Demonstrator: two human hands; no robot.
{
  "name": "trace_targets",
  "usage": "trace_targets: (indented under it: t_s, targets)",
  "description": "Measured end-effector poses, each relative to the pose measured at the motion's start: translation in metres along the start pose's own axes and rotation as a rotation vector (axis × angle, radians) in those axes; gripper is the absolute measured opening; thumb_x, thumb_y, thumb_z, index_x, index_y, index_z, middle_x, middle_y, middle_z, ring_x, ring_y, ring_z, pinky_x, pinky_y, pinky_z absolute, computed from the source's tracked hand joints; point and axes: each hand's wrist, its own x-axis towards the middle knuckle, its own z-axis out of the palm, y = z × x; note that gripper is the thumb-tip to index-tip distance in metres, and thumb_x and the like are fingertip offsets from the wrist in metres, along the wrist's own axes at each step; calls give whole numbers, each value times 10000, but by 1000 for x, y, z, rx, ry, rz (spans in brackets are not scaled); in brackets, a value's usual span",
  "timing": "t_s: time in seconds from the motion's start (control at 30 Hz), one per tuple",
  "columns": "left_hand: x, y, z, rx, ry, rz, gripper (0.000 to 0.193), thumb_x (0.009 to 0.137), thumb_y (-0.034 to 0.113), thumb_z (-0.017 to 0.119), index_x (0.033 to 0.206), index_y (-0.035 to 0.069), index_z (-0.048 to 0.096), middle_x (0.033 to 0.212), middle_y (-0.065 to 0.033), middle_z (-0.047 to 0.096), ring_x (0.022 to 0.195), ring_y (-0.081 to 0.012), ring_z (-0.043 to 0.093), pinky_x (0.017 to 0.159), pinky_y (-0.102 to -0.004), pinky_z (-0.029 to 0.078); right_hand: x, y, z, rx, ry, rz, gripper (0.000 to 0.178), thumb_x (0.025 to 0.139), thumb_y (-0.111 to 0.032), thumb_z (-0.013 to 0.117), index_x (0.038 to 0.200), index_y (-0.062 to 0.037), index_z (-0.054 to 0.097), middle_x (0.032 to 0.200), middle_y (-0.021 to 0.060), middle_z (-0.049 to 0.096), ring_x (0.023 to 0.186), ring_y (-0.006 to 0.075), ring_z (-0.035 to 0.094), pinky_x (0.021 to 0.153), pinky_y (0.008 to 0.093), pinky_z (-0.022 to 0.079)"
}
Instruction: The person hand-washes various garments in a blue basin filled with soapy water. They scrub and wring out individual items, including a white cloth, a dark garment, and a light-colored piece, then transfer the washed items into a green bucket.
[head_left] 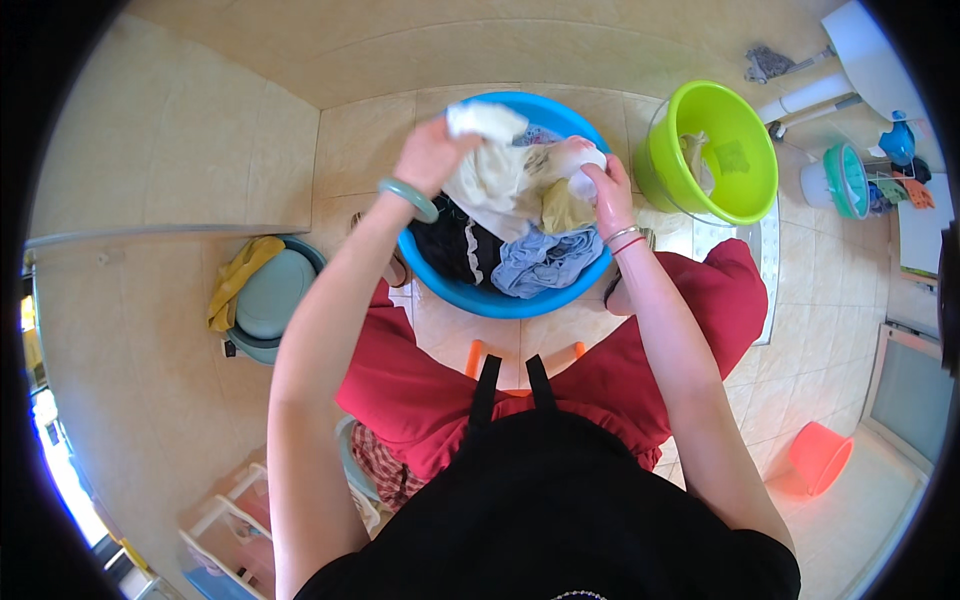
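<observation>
Both arms reach over a round blue basin [468,303] on the floor. My left hand [432,157] is closed on one end of a white garment [496,188], whose raised corner is blurred. My right hand [612,194] grips the garment's other side, where a white bunched part shows at the fingers. Between the hands the cloth sags over the basin. Below it lie a light blue garment [548,262], a black garment [445,245] with a white strip, and a yellowish cloth [567,208]. Some suds [540,134] show at the basin's far side.
Right of the basin stands a lime green bucket [654,165] with a pale cloth inside. At left are a grey-green basin [275,295] and a yellow cloth [235,285]. A coral bucket [821,458] sits at lower right, and a plastic rack [235,510] at lower left.
</observation>
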Motion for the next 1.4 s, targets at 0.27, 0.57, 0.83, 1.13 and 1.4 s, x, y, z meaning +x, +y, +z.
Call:
trace_targets:
  t_s: [0.27,0.57,0.83,1.13,1.4]
  targets:
    - [-25,-13,65,643,-423,-197,821,657,520,732,1292,71,469,1164,-179,601,1079,-326,579,944,-376,432,-19,-61,23,-220,-479,-182,278,753,2,603,1030,-18,577,980,41,611,928,127,579,847,259,453]
    - [-13,21,58,-391,-155,-114,341,819,197,679,1110,26,627,1041,-68,657,924,-152,607,823,-295,475,-5,-89,27,2,-564,-266,590,732,-15,545,1314,-62,455,1271,89,514,1153,181,487,993,301,372]
    - [-23,73,41,-1007,-69,-201,343,837,147,658,1137,7,568,1040,-75,647,962,-166,618,843,-311,478,-10,0,-15,-138,-333,386,708,844,-362,616,1434,-110,316,1432,80,378,1319,227,351,1043,361,326]
    - [-4,-4,27,-1001,56,-341,380,797,48,547,1176,24,527,1118,-88,611,1042,-212,585,916,-355,460,1,-20,-1,232,-295,158,389,831,-126,672,1193,-43,556,1165,71,591,1048,162,563,934,305,431]
    - [-12,-126,55,220,300,-272,617,802,330,696,1285,20,472,1187,-152,567,1021,-237,566,885,-339,457,17,-54,20,-152,-345,66,243,834,-72,615,1066,-31,673,1016,48,653,923,131,589,852,260,457]
